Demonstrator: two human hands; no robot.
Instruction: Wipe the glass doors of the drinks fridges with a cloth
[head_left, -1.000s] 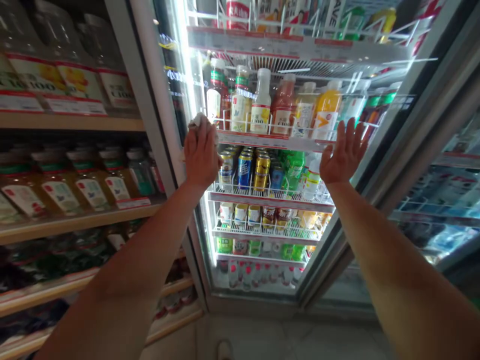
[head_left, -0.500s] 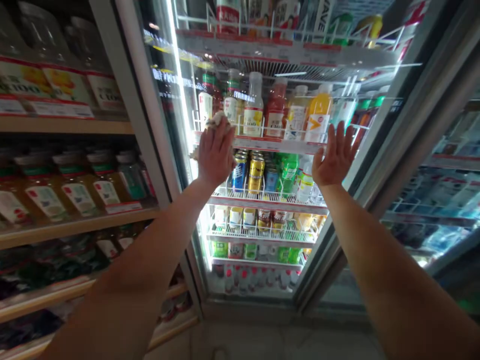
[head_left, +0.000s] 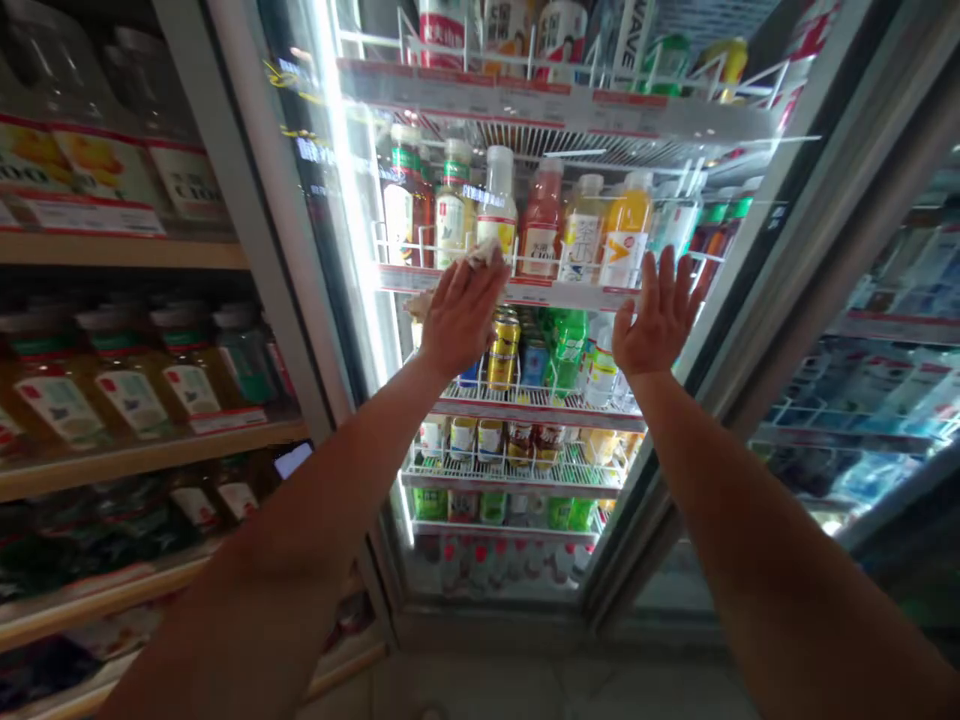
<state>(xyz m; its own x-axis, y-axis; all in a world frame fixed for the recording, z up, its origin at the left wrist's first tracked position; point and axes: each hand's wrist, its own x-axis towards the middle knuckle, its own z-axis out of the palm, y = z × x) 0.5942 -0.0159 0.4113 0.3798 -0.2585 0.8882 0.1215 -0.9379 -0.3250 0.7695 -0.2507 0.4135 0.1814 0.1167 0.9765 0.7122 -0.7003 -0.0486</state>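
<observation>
A crumpled pale cloth (head_left: 486, 252) shows past the fingertips and along the outer side of my left hand (head_left: 461, 318), which presses it flat against the glass door (head_left: 360, 330) of a lit drinks cooler. To the right, my right hand (head_left: 658, 318) lies on or very near the same pane, fingers spread and holding nothing. Behind the glass, an orange juice bottle (head_left: 627, 225) and a red drink bottle (head_left: 541, 220) stand on a wire shelf. A gold can (head_left: 503, 352) is on the shelf below, partly beside my left hand.
Wooden shelves (head_left: 135, 450) with bottled drinks rise on the left, close to my left arm. A metal door frame (head_left: 720, 420) runs down the right, with another cooler (head_left: 885, 350) beyond it. Tiled floor (head_left: 487, 685) lies at the bottom.
My left hand has slid right across the glass with the cloth, from over the left bottles toward the middle. My right hand stays at about the same place; the view has shifted slightly.
</observation>
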